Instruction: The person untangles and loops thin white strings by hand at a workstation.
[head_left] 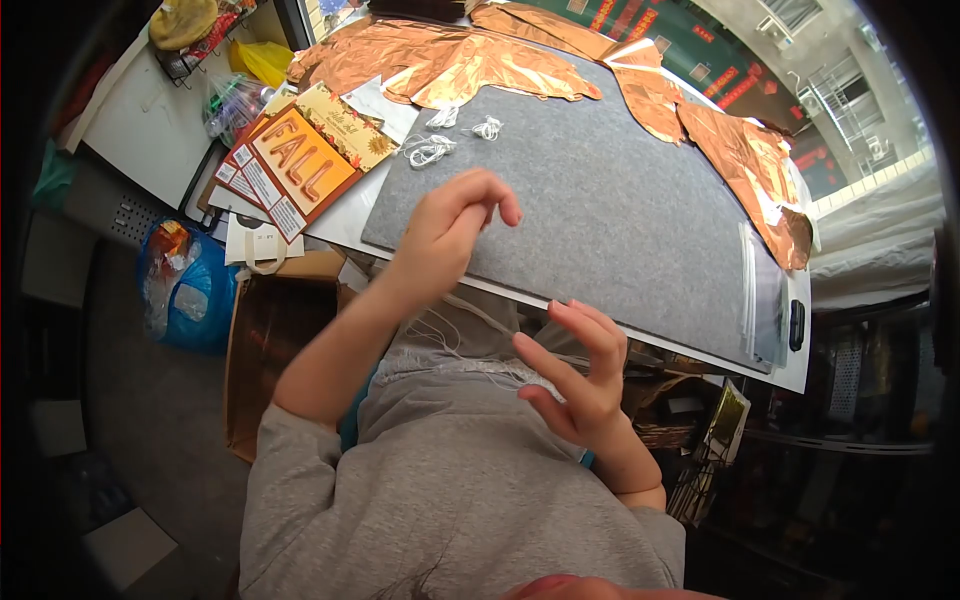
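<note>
- Three white string bundles (430,151) lay on the grey mat (620,210), upper middle of the frame.
- Left of centre, the left hand (447,232) curled; I couldn't tell whether its grip held string.
- Near centre, the right hand (588,385) was open.
- Loose string (450,348) trailed below; gentle tension seemed best against tangles.

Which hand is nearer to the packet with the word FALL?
Left. The left hand is to the right of the packet, partly over the gray mat; the right hand is farther right and closer to the body.
</note>
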